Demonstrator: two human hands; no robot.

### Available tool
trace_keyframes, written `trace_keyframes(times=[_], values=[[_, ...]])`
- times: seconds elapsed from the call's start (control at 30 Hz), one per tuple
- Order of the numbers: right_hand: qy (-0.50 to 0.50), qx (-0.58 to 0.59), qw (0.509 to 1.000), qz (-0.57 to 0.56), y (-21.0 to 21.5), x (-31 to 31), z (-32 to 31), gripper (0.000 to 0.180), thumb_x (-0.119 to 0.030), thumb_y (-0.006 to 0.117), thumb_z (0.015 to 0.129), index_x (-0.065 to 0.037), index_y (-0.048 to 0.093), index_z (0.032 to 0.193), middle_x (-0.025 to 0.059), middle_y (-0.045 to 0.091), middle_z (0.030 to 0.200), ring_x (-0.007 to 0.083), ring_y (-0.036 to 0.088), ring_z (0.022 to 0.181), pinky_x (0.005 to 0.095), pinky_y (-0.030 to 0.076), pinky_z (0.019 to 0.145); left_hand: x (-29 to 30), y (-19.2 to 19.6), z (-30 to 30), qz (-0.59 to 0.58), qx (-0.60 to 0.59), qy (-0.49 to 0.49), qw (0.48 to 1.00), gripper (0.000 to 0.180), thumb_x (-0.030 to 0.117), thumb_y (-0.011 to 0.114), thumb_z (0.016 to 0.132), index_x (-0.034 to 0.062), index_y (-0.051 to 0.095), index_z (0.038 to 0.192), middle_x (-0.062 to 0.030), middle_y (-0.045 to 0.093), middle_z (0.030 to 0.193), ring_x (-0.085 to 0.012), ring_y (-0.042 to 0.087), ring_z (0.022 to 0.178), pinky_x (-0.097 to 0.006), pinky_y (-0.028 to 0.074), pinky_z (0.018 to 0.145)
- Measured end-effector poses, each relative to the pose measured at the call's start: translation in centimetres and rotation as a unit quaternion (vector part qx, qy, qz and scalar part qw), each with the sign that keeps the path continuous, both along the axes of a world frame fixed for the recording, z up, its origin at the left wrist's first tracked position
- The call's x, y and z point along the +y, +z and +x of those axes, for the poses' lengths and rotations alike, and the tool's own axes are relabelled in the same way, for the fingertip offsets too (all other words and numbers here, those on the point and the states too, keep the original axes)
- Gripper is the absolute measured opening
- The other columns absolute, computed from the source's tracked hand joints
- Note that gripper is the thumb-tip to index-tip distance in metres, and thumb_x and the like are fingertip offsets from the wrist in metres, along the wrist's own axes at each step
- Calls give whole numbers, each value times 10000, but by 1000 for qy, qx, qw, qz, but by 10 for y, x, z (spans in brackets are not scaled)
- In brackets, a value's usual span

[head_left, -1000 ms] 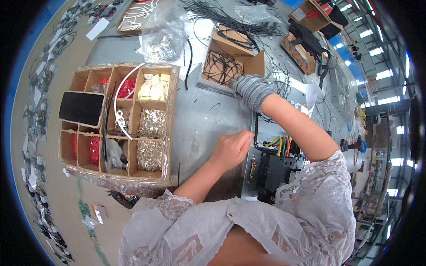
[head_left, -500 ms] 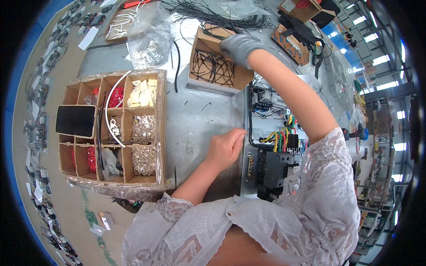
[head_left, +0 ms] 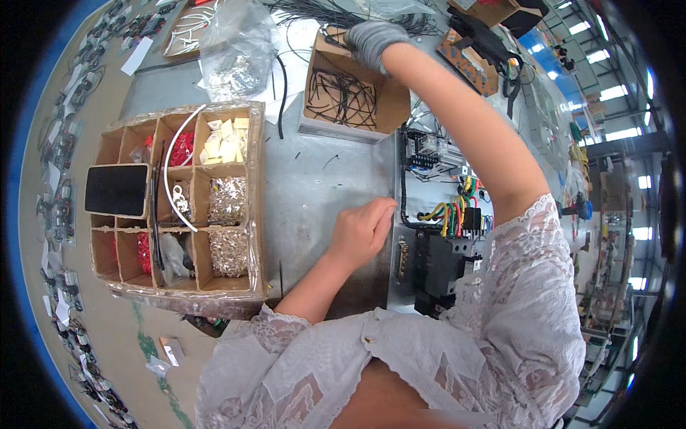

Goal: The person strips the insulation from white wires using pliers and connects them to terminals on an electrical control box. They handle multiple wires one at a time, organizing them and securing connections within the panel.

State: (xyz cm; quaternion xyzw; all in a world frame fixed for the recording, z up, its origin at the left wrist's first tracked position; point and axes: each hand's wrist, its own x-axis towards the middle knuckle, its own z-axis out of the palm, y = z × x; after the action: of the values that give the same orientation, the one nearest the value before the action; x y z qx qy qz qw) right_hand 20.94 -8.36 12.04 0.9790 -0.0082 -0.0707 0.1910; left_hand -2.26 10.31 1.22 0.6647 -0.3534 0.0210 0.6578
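My left hand (head_left: 362, 230) is bare and rests low over the grey metal table with its fingers closed together. Whatever they may hold is hidden. In a grey glove, my right hand (head_left: 375, 44) reaches to the far rim of an open cardboard box (head_left: 392, 107). Its fingers are mostly hidden, beside the near end of a bundle of long black wires (head_left: 325, 16). Short black wire pieces (head_left: 341, 96) lie loose inside the box. Between my arms stands an electrical panel with a black contactor (head_left: 436, 268) and looped yellow, green and red wires (head_left: 451, 218).
On the left sits a divided cardboard tray (head_left: 259, 193) with metal terminals, cream blocks and red parts. A phone-like black slab (head_left: 116, 190) and a white tube (head_left: 167, 168) lie across it. Behind are a clear plastic bag (head_left: 239, 53) and a black tool or strap (head_left: 486, 43).
My right hand has moved farther away, from inside the box's right side up to its far rim. My left hand has barely moved. The whole view has shifted slightly.
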Motion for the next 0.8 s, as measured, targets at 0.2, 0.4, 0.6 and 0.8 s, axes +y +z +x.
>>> trace_keyframes(times=[0.2,0.4,0.6,0.8], values=[[73,-96,972,200,47,-33,-10,173,-123,655,771,-36,661,921,145,655,772,261,618,691,367,484,648,5,4,1,51,30,-20,998,62,81,557,881,53,590,925,-126,628,696,-288,619,576,-373,470,508],[-2,-70,902,426,43,-40,-14,180,-220,654,830,-71,662,930,76,664,767,200,636,742,353,509,683,5,4,2,52,19,-14,998,70,73,555,875,56,583,936,-128,626,697,-291,614,566,-369,467,502],[-142,99,925,338,23,-26,-23,209,-202,672,798,-57,683,947,108,688,820,235,654,716,354,532,638,5,2,4,63,28,-19,997,71,69,559,868,58,585,934,-120,606,665,-282,599,543,-368,454,491],[-36,-3,997,62,3,-27,-10,273,-168,660,766,-23,694,995,195,681,958,344,671,872,420,555,717,1,-4,6,48,39,-14,998,79,54,559,861,56,599,929,-112,591,644,-271,583,527,-357,440,489]])
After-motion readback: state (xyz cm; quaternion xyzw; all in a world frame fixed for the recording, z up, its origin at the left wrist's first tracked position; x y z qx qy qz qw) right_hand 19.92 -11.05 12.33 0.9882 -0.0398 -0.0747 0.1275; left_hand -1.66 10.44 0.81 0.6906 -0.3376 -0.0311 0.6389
